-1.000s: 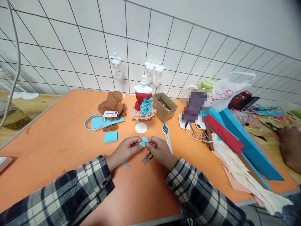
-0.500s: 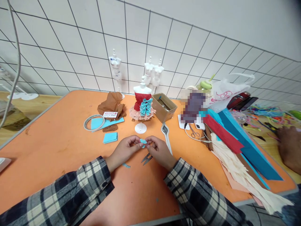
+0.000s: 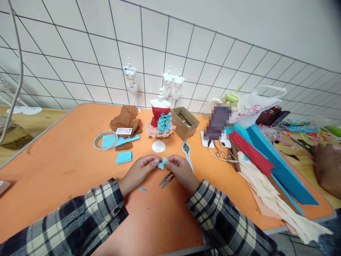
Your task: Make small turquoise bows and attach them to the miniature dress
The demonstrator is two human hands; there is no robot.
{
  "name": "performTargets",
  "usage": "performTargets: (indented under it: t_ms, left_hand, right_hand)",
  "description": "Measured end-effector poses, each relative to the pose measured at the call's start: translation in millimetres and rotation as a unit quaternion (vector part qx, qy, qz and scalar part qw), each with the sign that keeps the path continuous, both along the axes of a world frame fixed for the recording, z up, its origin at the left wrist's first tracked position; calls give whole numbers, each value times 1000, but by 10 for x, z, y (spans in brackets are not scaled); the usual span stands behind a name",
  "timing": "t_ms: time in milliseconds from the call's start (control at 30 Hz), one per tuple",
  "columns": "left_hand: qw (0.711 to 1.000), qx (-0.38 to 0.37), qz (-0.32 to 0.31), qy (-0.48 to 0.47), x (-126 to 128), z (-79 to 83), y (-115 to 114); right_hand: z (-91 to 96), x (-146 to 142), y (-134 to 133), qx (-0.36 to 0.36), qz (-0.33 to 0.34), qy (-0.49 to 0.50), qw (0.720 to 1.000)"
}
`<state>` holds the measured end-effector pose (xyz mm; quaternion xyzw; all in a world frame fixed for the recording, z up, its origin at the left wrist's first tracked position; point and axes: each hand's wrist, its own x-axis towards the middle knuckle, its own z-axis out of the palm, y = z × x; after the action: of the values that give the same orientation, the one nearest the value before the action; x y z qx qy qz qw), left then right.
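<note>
Between my two hands is a small piece of light blue crepe paper (image 3: 162, 164), pinched in at its middle like a bow. My left hand (image 3: 142, 168) grips its left end between thumb and finger. At the other end, my right hand (image 3: 181, 170) pinches it the same way. Thread snips (image 3: 166, 180) lie on the table just below my right fingers. A thin blue scrap (image 3: 142, 188) rests near my left wrist. Beyond the hands stands a mini dress form (image 3: 160, 103) in a red bodice, blue ruffles and a pink frilled skirt.
Left of the form lie brown crepe paper (image 3: 126, 119), a tape roll (image 3: 106, 140) and a folded blue piece (image 3: 124, 157). A cardboard box (image 3: 185, 123) stands at its right. Paper strips (image 3: 258, 177) cover the right side. Another person's hand (image 3: 327, 167) is at the far right.
The blue piece, mostly covered by my fingers before, now shows two flared ends with a narrow middle. My hands stay almost in place, their fingers slightly farther apart.
</note>
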<state>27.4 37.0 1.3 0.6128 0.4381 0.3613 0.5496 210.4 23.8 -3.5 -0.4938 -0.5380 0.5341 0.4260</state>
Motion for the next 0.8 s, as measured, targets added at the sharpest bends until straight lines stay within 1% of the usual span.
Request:
performTargets:
  t_ms: [67, 133, 233, 300, 333, 367, 433, 500, 567, 600, 667, 733, 800]
  left_hand:
    - [999, 32, 33, -8, -11, -5, -5]
    - [992, 113, 44, 24, -24, -6, -12]
    - [961, 251, 6, 115, -38, 19, -31]
    - [940, 307, -8, 151, -41, 43, -47]
    - [934, 319, -4, 159, -42, 50, -53]
    - [934, 319, 6, 161, -43, 53, -56]
    - [947, 280, 39, 149, -45, 40, -50]
    - [969, 204, 74, 117, -48, 10, -27]
    - [985, 126, 92, 73, -50, -21, 1]
    - [990, 96, 92, 53, -49, -33, 13]
    - [995, 54, 85, 22, -44, -44, 28]
    - [997, 26, 75, 2, -35, -44, 29]
    - [998, 7, 65, -14, -30, -37, 24]
  right_hand:
    - [19, 1, 6, -3, -13, 6, 1000]
    - [38, -1, 14, -15, -23, 8, 1000]
    - [48, -16, 15, -37, -24, 16, 999]
    - [39, -30, 6, -42, -13, 24, 999]
    - [33, -35, -3, -43, -3, 26, 999]
    - [29, -39, -13, -42, 8, 26, 999]
    - [27, -37, -35, -19, 11, 18, 1000]
    - [38, -28, -56, 32, -12, -1, 999]
    - [50, -21, -68, 77, -31, -23, 996]
    - [52, -21, -70, 81, -27, -31, 996]
    - [44, -30, -65, 58, -15, -31, 998]
    - [19, -46, -52, 34, -17, -20, 999]
    - [-13, -62, -34, 28, -30, -13, 999]
